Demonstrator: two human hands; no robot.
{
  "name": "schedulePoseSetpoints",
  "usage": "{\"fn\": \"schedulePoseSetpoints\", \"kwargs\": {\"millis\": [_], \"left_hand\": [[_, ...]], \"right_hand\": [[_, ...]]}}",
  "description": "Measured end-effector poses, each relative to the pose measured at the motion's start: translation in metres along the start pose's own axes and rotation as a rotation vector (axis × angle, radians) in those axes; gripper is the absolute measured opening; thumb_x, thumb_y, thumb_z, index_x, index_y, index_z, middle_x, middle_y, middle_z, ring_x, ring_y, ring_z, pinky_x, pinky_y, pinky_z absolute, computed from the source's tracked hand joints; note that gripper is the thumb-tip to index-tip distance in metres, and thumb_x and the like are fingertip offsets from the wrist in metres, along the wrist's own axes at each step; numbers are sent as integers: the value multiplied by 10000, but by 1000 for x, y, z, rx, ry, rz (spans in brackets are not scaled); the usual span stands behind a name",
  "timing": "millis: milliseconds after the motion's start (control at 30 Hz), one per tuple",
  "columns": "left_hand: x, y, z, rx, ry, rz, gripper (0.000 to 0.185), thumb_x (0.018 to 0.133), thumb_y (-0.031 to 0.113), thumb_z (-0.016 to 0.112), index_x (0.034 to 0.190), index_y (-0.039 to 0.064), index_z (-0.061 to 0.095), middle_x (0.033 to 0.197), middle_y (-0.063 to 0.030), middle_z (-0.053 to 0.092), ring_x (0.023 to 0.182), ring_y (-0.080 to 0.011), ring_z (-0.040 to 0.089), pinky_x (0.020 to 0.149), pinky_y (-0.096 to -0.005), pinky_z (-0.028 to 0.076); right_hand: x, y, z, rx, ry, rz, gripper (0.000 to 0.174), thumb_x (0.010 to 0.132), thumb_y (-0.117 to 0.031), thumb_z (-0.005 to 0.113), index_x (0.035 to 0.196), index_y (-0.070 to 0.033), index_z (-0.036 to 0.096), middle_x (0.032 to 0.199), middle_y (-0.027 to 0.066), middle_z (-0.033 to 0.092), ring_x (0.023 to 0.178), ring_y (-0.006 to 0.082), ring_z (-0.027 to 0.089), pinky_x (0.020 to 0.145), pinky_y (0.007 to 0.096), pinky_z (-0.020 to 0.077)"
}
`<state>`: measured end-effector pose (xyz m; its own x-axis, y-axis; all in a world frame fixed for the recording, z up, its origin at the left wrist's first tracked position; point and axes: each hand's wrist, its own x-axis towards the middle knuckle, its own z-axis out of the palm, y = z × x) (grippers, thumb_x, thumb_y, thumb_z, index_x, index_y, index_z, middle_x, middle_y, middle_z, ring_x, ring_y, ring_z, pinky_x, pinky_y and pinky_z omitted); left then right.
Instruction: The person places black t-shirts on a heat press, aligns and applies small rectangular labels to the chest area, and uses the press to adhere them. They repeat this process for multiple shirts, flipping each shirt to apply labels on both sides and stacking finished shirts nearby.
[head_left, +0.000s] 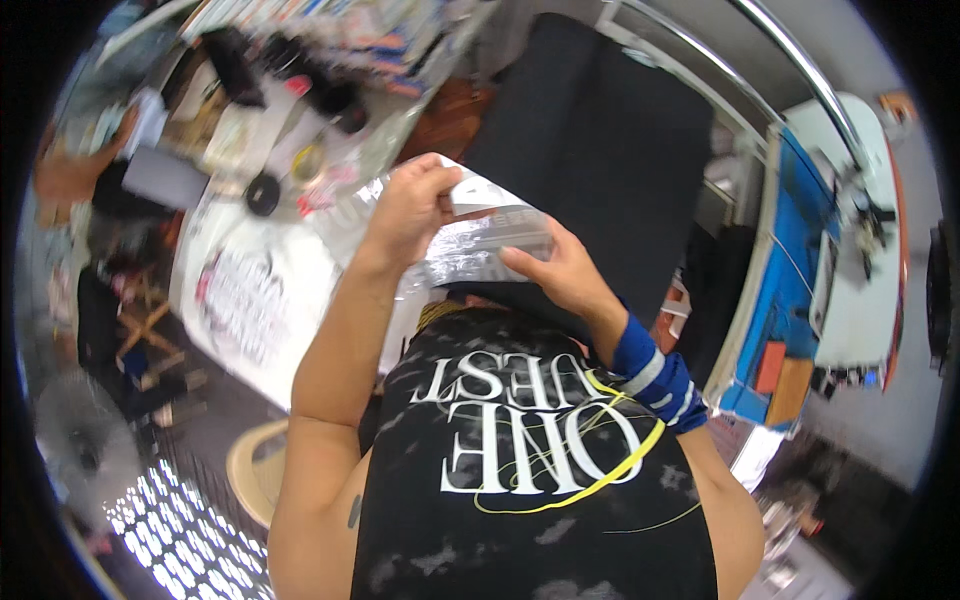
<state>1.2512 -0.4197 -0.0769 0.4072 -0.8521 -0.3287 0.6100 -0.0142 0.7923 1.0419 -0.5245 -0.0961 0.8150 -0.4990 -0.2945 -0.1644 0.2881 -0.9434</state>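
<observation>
A clear, glossy plastic film (469, 251) with pale lettering is stretched between my two hands. My left hand (412, 196) pinches its upper left part, where a white layer (480, 187) is folded between thumb and fingers. At the other end, my right hand (566, 266) grips the right edge with the thumb on top. Beneath and beyond the film lies a flat black surface (592, 142). Blue cloth with pale stripes (660, 379) wraps my right wrist. Thin yellow strips (622, 472) hang over my black top.
On the left, a table carries a white sheet with dark lettering (244, 304), a tape roll (307, 163) and a black disc (262, 194). Another person's arm (82, 176) is beyond. Metal rails (817, 75) and a blue surface (780, 255) stand right; a plastic stool (251, 465) sits lower left.
</observation>
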Motion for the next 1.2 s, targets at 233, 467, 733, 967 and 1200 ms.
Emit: {"fn": "schedulePoseSetpoints", "kwargs": {"millis": [233,467,733,967,1200], "left_hand": [[54,-49,64,617,-142,361,258,1034,151,597,1199,-35,667,1243,-178,693,1121,-273,693,993,-363,524],[68,-71,-69,1099,334,648,213,930,97,684,1109,-16,702,1019,-133,726,931,-290,699,878,-380,542],[37,-91,-92,793,296,216,238,942,71,709,1152,-33,670,935,-52,700,793,-110,635,729,-257,532],[45,-86,-62,816,294,298,268,904,-2,704,1163,-36,648,905,-39,694,785,-93,634,734,-241,528],[126,-68,-18,1019,194,486,149,878,34,718,1012,-13,674,848,-98,705,759,-152,666,713,-305,535]], "right_hand": [[-10,55,-97,122,485,233,252,974,-84,682,1196,32,660,1061,133,725,887,222,729,734,397,649],[-37,41,-109,78,617,285,288,973,-132,689,1209,23,633,1056,117,724,893,218,731,704,358,641],[-57,73,-124,51,721,323,199,999,-95,644,1103,75,638,920,141,719,738,197,740,623,275,620],[-58,70,-119,108,762,281,194,1020,-94,630,1105,81,623,914,145,713,748,207,741,629,281,627],[-20,69,-177,-10,870,69,206,1004,-93,640,1097,92,634,873,131,711,696,205,732,577,295,611]]}}
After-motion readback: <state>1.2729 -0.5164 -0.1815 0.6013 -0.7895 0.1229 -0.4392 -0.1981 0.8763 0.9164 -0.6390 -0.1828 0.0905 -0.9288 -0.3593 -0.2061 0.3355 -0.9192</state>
